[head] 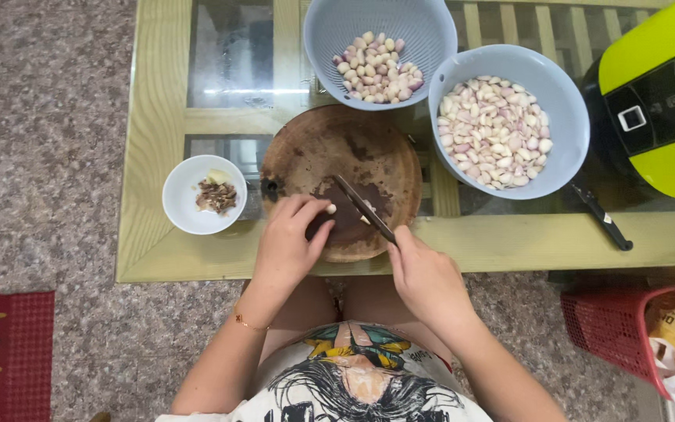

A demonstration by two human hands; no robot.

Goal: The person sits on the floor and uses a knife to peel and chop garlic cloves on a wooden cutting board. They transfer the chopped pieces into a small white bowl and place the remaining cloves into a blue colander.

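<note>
Head view looks down on a round wooden cutting board (330, 152) on a glass-topped table (150, 156). Left hand (291, 238) pinches a small shallot clove (330, 209) on the board's near part. Right hand (423, 273) grips a knife (362, 207), blade angled just right of the clove. Two grey bowls of shallots (501, 125) sit far right; a small white bowl of trimmings (205, 194) sits left.

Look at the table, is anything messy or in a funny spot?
Mostly tidy. The one oddity is a second black knife, lying loose near the table edge below the right bowl, partly tucked under the green cooker. Nothing has spilled.
</note>
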